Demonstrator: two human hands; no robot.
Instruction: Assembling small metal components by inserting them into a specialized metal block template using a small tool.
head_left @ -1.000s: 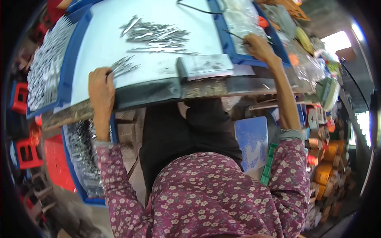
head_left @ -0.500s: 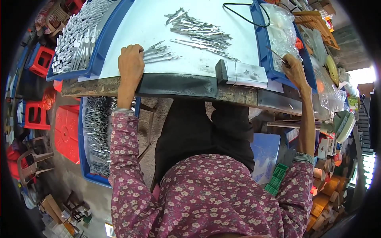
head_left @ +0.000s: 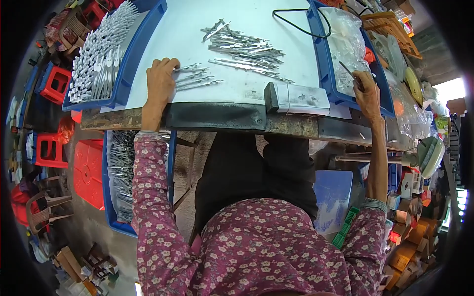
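1. Your left hand (head_left: 160, 81) is resting palm down over the white worktop (head_left: 165, 37), fingers partly curled; its fingertips are meeting the ends of a small fan of slim metal pieces (head_left: 200, 85), lying at three o'clock from it; whether they are pinching any, I cannot tell.
2. Your right hand (head_left: 367, 93) is closing round a thin dark tool (head_left: 346, 69), its tip pointing towards eleven o'clock; the hand is hovering over the near end of the right blue tray (head_left: 318, 52).
3. The larger metal pile (head_left: 247, 48) is lying at two o'clock from your left hand; the left blue tray (head_left: 138, 52) is standing at ten; the pale block (head_left: 301, 98) is sitting at nine o'clock from your right hand.
4. You seem to be managing the small fan, apart from the pile; the next move, I judge, is calling for a light fingertip grip, parting one piece without dragging its neighbours.
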